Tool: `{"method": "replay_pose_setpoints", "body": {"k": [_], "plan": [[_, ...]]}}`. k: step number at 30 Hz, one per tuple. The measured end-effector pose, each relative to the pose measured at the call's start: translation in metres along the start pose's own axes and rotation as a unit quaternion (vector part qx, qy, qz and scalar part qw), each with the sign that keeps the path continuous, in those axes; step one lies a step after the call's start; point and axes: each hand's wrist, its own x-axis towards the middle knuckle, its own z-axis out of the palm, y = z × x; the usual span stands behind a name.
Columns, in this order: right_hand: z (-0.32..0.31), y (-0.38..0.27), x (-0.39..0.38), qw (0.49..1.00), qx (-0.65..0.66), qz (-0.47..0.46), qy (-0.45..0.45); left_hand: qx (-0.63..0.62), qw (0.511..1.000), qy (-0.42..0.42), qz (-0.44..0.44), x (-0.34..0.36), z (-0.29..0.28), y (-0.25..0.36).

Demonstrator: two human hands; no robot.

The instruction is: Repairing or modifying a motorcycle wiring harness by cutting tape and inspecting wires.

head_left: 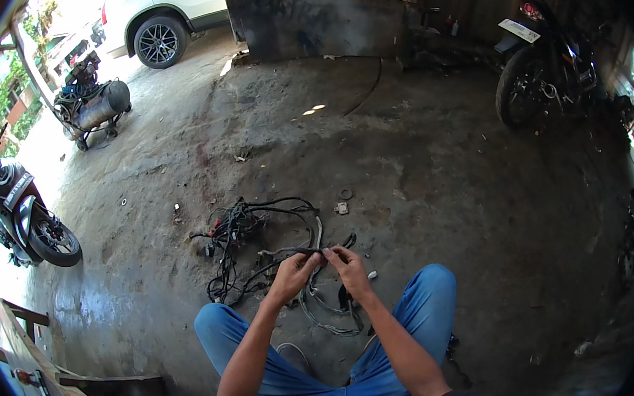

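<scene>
A: In the head view, where do we have the wiring harness (236, 225)?

B: It lies on the floor (431, 194), mostly ahead of our knees (435, 287), well short of the floor's far edge by the dark panel (316, 26).

A: And how do our hands stand?

B: Close together. Our left hand (292, 277) and right hand (349, 271) both pinch one black stretch of it, fingertips nearly touching. We cannot tell how firmly they press.

A: How do we expect it to handle?

B: Light strand by strand, we judge, but draggy as a bundle. The thick runs look springy; the thin branches seem limp and likely to snag. Whether the covering is greasy, we cannot tell.

A: So where do we take hold?

B: On a thick black run or the pale length (319, 232), we think; the thin wires in the tangle look too fragile for pulling.
</scene>
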Motion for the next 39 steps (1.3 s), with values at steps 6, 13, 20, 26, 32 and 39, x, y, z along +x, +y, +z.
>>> {"method": "replay_pose_setpoints", "body": {"k": [6, 13, 20, 26, 32, 39], "plan": [[-0.005, -0.005, 0.001, 0.962, -0.254, -0.082, 0.052, -0.22, 0.957, -0.112, -0.152, -0.013, -0.05, 0.029], [0.012, -0.015, -0.004, 0.875, -0.386, -0.293, -0.005, -0.456, 0.87, 0.041, -0.183, 0.03, -0.116, 0.014], [0.016, -0.01, -0.001, 0.883, -0.323, -0.339, 0.042, -0.594, 0.783, 0.108, -0.149, 0.038, -0.17, -0.084], [0.004, -0.003, -0.009, 0.964, -0.189, -0.181, 0.058, -0.392, 0.89, 0.227, -0.056, 0.035, -0.154, -0.03], [0.0, -0.002, -0.006, 0.987, -0.064, -0.128, 0.073, 0.11, 0.88, 0.445, 0.121, 0.044, -0.205, -0.064], [-0.018, 0.019, -0.003, 0.983, -0.148, -0.018, 0.106, -0.03, 0.985, -0.022, -0.171, -0.016, -0.076, 0.009]]}}
